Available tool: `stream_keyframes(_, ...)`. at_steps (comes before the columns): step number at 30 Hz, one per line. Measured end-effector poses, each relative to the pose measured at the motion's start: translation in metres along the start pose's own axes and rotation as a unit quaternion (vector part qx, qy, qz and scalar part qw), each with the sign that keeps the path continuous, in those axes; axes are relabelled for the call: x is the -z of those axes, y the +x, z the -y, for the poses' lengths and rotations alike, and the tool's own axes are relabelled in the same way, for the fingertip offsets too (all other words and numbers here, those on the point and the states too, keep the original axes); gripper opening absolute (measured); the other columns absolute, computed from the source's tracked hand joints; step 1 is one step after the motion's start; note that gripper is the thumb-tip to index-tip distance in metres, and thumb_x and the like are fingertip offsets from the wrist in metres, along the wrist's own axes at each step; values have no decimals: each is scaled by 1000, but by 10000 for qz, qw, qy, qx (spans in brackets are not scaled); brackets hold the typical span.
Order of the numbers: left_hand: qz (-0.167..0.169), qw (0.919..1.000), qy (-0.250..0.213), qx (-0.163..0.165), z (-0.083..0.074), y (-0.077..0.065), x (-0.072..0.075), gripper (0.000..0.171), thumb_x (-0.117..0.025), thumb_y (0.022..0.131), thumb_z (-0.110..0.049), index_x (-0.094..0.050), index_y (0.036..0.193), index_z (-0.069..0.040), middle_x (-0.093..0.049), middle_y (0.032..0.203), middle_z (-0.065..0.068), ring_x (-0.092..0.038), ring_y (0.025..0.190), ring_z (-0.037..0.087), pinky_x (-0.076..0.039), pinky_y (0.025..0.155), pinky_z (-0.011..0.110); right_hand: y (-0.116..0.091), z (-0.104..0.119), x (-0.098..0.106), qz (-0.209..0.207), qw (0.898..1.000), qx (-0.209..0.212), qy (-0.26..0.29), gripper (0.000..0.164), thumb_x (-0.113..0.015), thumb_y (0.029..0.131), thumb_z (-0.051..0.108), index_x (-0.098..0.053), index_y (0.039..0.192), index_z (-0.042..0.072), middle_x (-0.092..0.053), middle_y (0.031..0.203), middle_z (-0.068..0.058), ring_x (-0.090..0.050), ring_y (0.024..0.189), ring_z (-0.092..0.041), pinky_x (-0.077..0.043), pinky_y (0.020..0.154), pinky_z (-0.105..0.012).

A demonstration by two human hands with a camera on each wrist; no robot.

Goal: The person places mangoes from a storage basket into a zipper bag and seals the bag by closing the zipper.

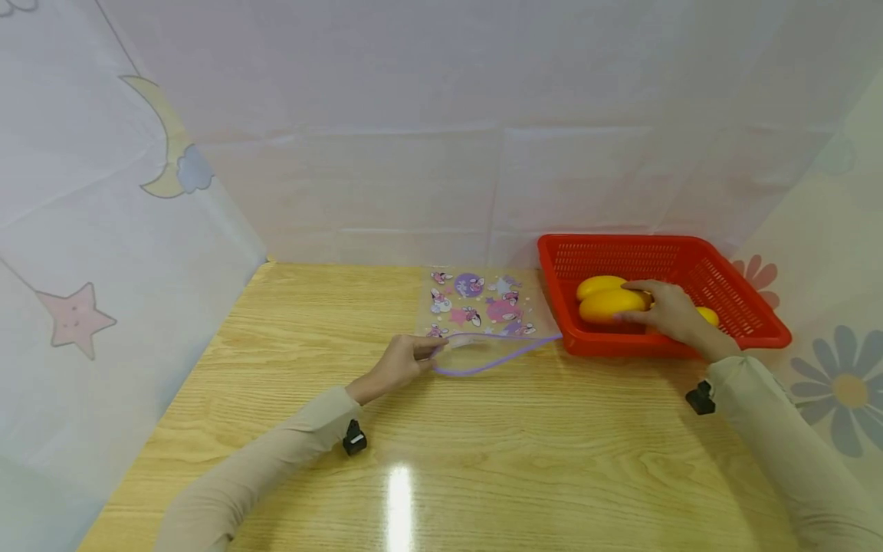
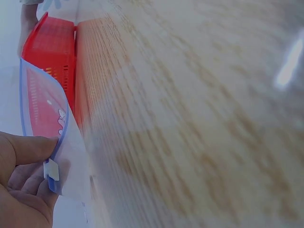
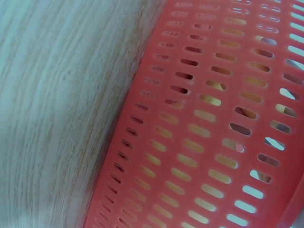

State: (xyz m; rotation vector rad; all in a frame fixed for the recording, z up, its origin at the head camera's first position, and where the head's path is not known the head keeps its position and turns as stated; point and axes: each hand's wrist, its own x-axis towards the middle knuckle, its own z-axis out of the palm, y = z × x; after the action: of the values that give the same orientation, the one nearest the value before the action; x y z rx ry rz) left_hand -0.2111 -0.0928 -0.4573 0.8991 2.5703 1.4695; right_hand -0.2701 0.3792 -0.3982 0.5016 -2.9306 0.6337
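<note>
My left hand (image 1: 400, 364) pinches the rim of a clear zip bag (image 1: 493, 303) between thumb and fingers, beside its white slider (image 2: 51, 169). The bag lies on the table, printed with pink and purple pictures, its purple-edged mouth spread apart. Over at the right, my right hand (image 1: 672, 313) reaches into a red plastic basket (image 1: 679, 349) and grips the end of a yellow mango (image 1: 607, 306), thumb in front and fingers behind. Another mango (image 1: 599, 286) lies just behind that one. In the right wrist view the slotted basket wall (image 3: 199, 137) hides the hand.
More yellow fruit (image 1: 707, 315) shows in the basket, right of the right hand. The basket stands at the back right of the wooden table (image 1: 441, 445), close to the bag's right edge. Printed cloth (image 1: 414, 153) hangs around the back and sides.
</note>
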Motion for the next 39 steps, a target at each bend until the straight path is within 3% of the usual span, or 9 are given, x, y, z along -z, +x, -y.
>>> stream_keyframes(9,-14,9999,-101,5,-1,0,0,41,-62,73,14,-59,112,1,-58,113,13,-59,98,21,-48,80,21,0,2,1,8,10000,-30,70,65,-72,70,41,-53,119,2,-51,116,-23,-46,92,-32,-39,76,-46)
stream_keyframes(12,24,9998,-214,4,-3,0,0,40,-61,73,16,-59,111,2,-59,111,14,-58,99,23,-49,82,26,-1,3,1,7,10000,-22,83,64,-72,70,40,-53,119,2,-52,116,-23,-46,93,-32,-39,76,-46)
stream_keyframes(20,201,9975,-637,-215,-29,-6,8,35,-57,76,18,-55,110,12,-55,109,27,-53,100,40,-46,83,46,-1,4,2,15,9999,-41,112,64,-72,70,40,-54,118,2,-51,116,-23,-46,94,-33,-39,77,-46)
stream_keyframes(25,177,9970,-678,-316,-19,-4,5,33,-57,78,14,-55,110,11,-57,107,26,-56,98,37,-48,83,43,-2,2,2,40,9999,-93,133,65,-72,70,41,-53,119,3,-50,117,-23,-44,96,-34,-38,80,-48)
stream_keyframes(31,37,9989,-379,-271,3,0,-4,24,-59,81,3,-60,106,4,-63,101,13,-62,90,20,-51,77,23,-3,5,3,30,9997,-139,179,66,-71,71,41,-52,120,2,-49,119,-23,-44,97,-34,-38,80,-50)
stream_keyframes(35,-24,9986,-458,-246,-10,-2,-2,19,-57,82,7,-61,100,7,-63,98,18,-61,89,25,-51,78,27,-4,6,4,-82,9998,-133,144,66,-71,70,42,-52,120,3,-49,118,-22,-45,94,-33,-39,78,-49)
stream_keyframes(39,-97,9999,-48,-122,-12,-1,-1,17,-57,83,4,-65,98,5,-64,98,14,-61,93,22,-50,79,25,-4,6,4,-193,9997,-107,131,66,-72,70,42,-52,120,3,-50,117,-21,-46,90,-32,-40,75,-48)
